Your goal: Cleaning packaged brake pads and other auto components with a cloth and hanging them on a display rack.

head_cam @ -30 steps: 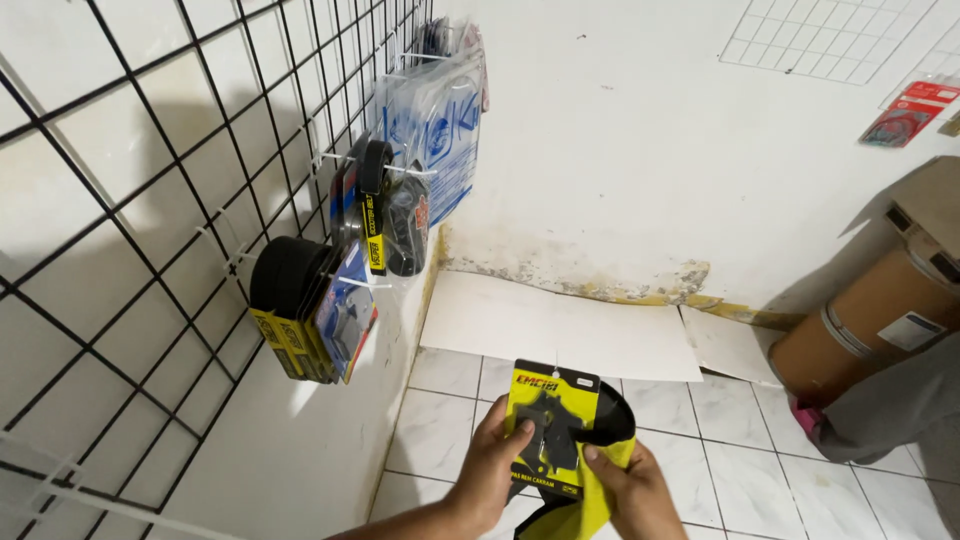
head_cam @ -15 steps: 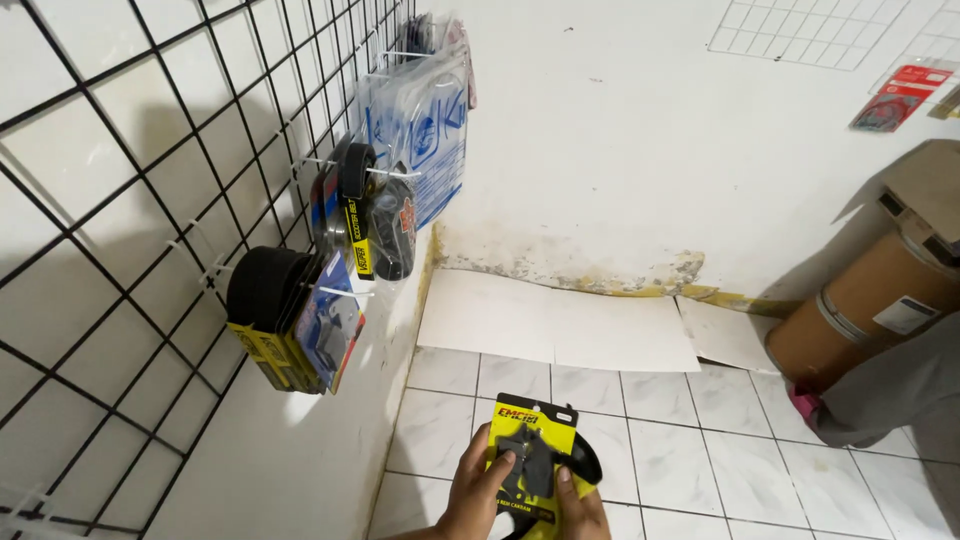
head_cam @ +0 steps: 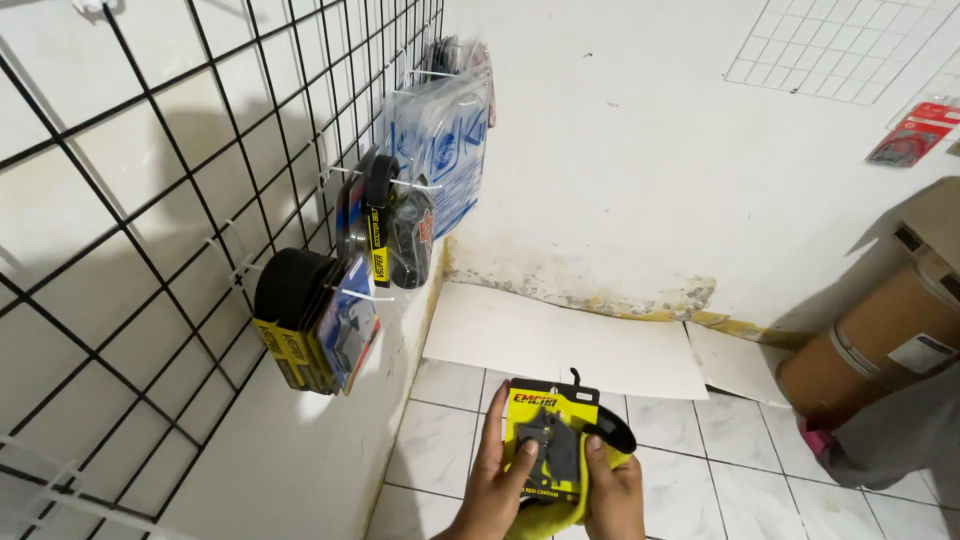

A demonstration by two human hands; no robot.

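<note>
1. Head view: both hands sit low in the frame, over the tiled floor [head_cam: 760, 500], and share one yellow carded pack [head_cam: 546, 440]. The left hand [head_cam: 492, 480] clasps its left edge with the thumb pressed on the face; the right hand [head_cam: 612, 490] closes round the right side, so the card stays flat and facing up.
2. Black wire grid [head_cam: 150, 180] on the left wall carries similar hanging packs [head_cam: 310, 320] on pegs, well apart from the hands. A cardboard drum [head_cam: 880, 340] lies at right.
</note>
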